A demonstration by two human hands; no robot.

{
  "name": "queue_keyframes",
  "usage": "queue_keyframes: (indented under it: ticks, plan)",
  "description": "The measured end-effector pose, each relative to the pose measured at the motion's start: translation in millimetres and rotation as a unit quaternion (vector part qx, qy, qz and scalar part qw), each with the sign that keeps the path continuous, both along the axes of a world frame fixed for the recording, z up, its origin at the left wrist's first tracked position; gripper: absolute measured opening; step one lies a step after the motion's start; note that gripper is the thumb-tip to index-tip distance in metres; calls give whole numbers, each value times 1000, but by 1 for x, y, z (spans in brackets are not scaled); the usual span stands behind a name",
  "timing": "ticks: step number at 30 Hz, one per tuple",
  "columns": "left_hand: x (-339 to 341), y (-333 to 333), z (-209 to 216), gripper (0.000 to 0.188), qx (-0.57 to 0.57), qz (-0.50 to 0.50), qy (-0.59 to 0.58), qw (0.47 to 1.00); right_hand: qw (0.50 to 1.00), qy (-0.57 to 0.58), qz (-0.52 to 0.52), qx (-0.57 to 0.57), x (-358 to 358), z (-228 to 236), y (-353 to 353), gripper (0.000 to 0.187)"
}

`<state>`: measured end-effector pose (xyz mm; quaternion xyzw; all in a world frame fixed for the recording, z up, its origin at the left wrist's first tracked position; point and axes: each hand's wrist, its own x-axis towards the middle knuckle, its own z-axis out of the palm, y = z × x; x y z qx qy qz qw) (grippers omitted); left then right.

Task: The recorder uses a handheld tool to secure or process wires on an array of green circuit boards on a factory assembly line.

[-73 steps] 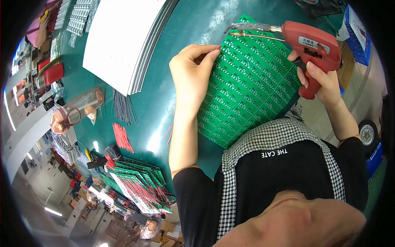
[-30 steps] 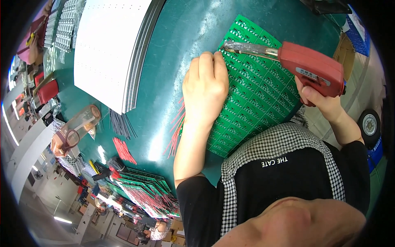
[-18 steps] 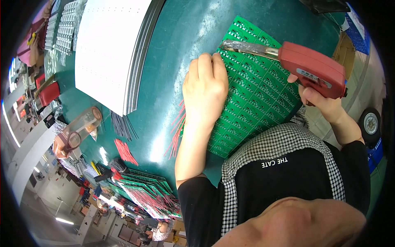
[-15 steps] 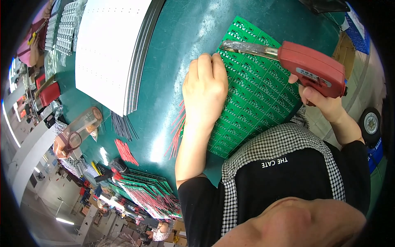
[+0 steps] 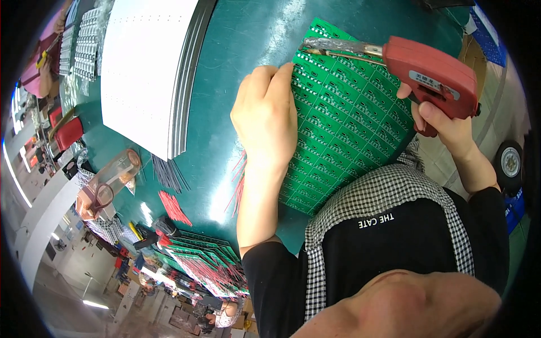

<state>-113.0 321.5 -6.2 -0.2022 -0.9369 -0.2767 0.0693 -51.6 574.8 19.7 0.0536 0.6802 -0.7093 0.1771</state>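
Head camera looks down on one rectangular green circuit-board panel [image 5: 352,121], printed with many small repeated units, which lies tilted on a smooth dark-green table surface [image 5: 236,39], its near edge by the black-and-white checked apron [image 5: 366,186] of the person. At the left edge of this panel, toward its far corner, is the bare left hand [image 5: 265,112], back side up; its fingers are bent and lie close together, but the thumb and the fingertips are partly hidden, so I cannot tell if they pinch something. To the right of the panel, the bare right hand [image 5: 442,118] has its fingers closed around the handle of a red plastic pistol-shaped soldering gun [image 5: 431,76]. The long metal nose of this gun, wrapped in something silvery, reaches across the far part of the panel, and its tip is near the left fingertips; whether it touches the panel, I cannot tell. Left of the panel, some thin red wires [image 5: 239,186] lie partly under the left forearm. Farther left of it are a bundle of thin dark wires [image 5: 169,173], a small bunch of short red wires [image 5: 174,207] and a thick stack of large white sheets [image 5: 146,73]. Nearer to the person than these, and left of the panel, stand several green boards with red wires attached [image 5: 203,256].
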Motion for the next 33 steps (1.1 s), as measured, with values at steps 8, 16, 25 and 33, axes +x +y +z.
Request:
queue_keyframes:
  ticks: [8, 16, 25, 33]
  plan:
    - [-6, 5, -10, 23, -67, -54, 82, 993, 1000, 0, 1, -5, 0, 2, -4, 43]
    - [-5, 7, -11, 24, -74, -67, 82, 992, 999, -31, 6, 37, 1, 2, -3, 41]
    - [-5, 7, -11, 25, -76, -69, 88, 991, 997, -64, -28, 33, 2, 6, -2, 21]
    - [-4, 8, -11, 24, -92, -68, 102, 988, 1000, 11, 14, 16, 4, -2, 5, 44]
